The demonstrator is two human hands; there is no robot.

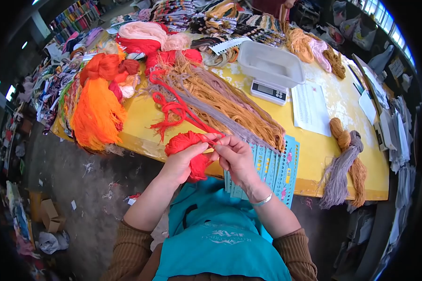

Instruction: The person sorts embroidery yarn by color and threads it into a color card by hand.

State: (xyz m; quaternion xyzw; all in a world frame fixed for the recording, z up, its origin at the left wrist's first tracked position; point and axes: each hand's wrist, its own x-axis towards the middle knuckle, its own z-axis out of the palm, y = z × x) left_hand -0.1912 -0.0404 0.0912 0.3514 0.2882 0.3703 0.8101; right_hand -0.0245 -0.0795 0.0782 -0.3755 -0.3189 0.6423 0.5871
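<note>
Nearer you than the scale (268, 92), your left hand (182, 161) grips red yarn (182, 142), partly covering it; your right hand (235, 157) seems pinched shut on the same yarn

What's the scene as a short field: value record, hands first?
left hand: left hand around red yarn bundle
right hand: right hand, fingers pinched at the bundle's upper right, close to the left fingers
table: yellow table, paint worn in patches
near hands: teal punched cards, overlapping at table edge
behind: kitchen scale bearing clear tub
right side: printed sheet; grey hank over edge
left side: orange hank
</note>
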